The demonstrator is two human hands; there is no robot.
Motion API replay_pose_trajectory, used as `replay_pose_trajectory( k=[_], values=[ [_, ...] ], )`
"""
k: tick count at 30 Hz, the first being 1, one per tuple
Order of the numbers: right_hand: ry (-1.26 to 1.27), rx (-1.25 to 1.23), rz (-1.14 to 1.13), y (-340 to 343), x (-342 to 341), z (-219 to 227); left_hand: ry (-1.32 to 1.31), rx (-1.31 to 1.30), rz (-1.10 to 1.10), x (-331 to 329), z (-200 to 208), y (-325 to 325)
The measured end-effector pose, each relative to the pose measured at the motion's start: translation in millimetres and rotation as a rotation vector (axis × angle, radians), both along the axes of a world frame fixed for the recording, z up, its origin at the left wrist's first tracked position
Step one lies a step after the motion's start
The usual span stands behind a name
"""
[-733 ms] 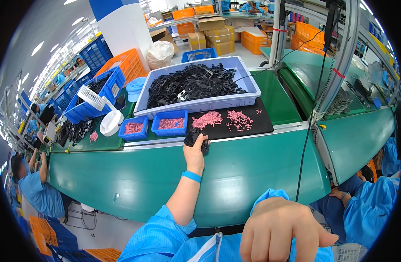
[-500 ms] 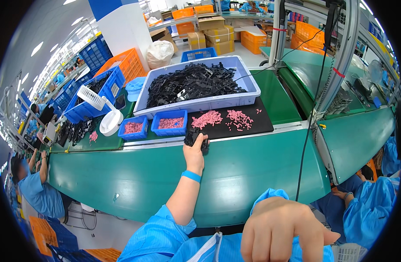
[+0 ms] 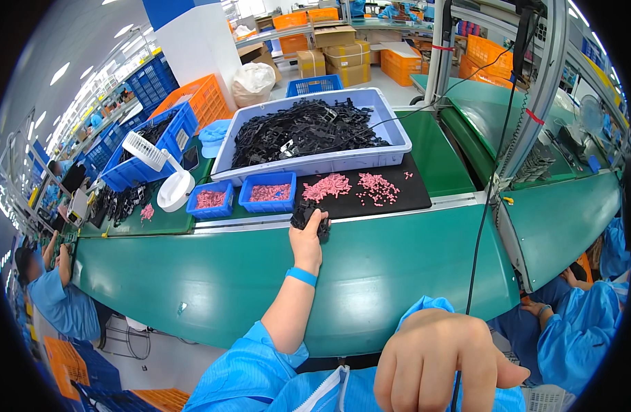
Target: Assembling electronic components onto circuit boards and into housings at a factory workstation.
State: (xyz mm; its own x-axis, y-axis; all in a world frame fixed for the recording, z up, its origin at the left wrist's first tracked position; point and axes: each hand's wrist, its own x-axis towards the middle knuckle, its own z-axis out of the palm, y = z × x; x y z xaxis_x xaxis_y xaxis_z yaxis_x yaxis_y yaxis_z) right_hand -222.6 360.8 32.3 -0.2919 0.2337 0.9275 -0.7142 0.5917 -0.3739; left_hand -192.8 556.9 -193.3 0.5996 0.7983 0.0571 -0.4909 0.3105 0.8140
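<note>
My left hand (image 3: pixel 306 237), a blue band on its wrist, is closed around a clump of black plastic parts (image 3: pixel 303 214). It is above the front edge of a black mat (image 3: pixel 415 189), where two patches of small pink pieces (image 3: pixel 326 187) lie. Close to the camera at lower right is my right hand (image 3: pixel 439 360), back of the hand showing, fingers bent down and curled. Its fingertips run out of the picture, so anything in them is hidden. A thin black cable (image 3: pixel 475 275) hangs down behind that hand and shows again between two fingers.
A large pale-blue tub (image 3: pixel 315 163) heaped with black parts stands behind the mat. Two small blue bins (image 3: pixel 266 205) of pink pieces, a white fan (image 3: pixel 176 192) and a blue crate (image 3: pixel 127 175) are to its left. People sit at both sides; a metal post (image 3: pixel 535 103) rises at right.
My right hand has shifted slightly left, and a stretch of cable now shows between its fingers. My left hand stays in place, still gripping the black parts.
</note>
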Motion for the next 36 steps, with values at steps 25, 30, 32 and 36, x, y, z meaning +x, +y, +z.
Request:
replay_pose_trajectory(
  k=[25, 30, 32, 36],
  values=[
    [0.147, 0.059, 0.003, -10, -10, -12, 0.013, 0.021, -0.024, -1, -4, 4],
    [0.107, 0.079, -0.048, -8, -8, -14, 0.006, 0.010, -0.001, 0, -1, 1],
    [0.106, 0.088, -0.055, -7, -7, -14, 0.005, -0.004, 0.005, -1, -1, 1],
    [0.095, 0.083, -0.067, -9, -7, -13, 0.012, 0.003, -0.007, -2, -1, 2]
  ],
)
